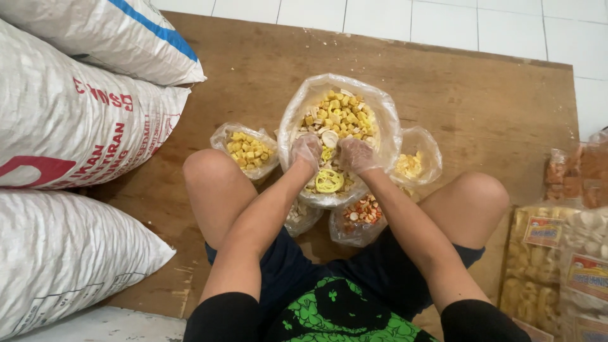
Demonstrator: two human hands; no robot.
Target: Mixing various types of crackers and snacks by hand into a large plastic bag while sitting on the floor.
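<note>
My gloved left hand (pixel 306 151) and right hand (pixel 356 154) dig into the big bag (pixel 297 117) – fingers curled in crackers (pixel 339 117), grip unclear. Small bags (pixel 247 149) at nine and three; sacks (pixel 63 126) crowd nine; board (pixel 481 107) open at twelve.

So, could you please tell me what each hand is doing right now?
Left hand: gloved, in the big bag of mixed crackers; grip cannot be told.
Right hand: the same.

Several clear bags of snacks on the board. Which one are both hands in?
The big central bag, widest of the lot, holding mixed yellow cubes and ring-shaped pieces. Left hand and right hand are both inside its mouth; the smaller bags around it sit untouched.
</note>
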